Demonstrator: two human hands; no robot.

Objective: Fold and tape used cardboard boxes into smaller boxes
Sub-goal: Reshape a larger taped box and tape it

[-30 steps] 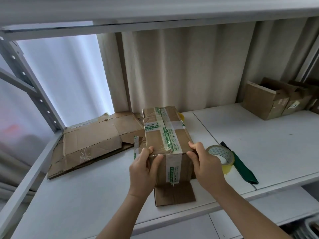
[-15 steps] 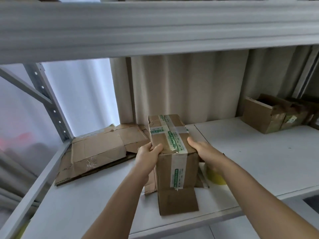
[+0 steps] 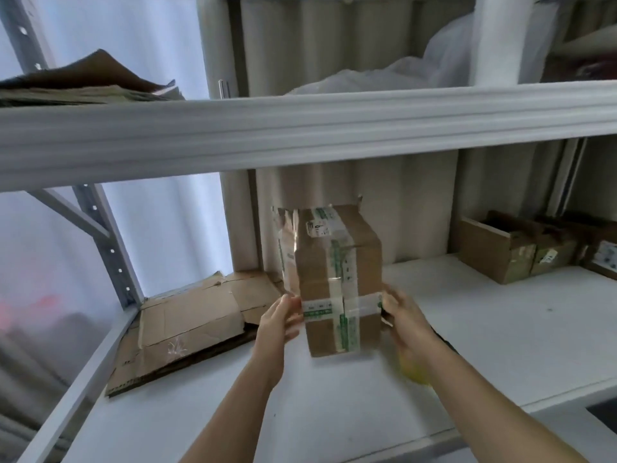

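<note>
Both hands, the left hand (image 3: 278, 320) and right hand (image 3: 402, 320), hold the taped box (image 3: 337, 282) by its sides, seemingly lifted. Squeeze evenly; keep it level.

Matt cardboard box (image 3: 337, 279), glossy tape (image 3: 340, 305), smooth shelf (image 3: 500, 329)

The right forearm (image 3: 474, 392) hides most of a blurred yellow tape roll (image 3: 414, 370).
</note>
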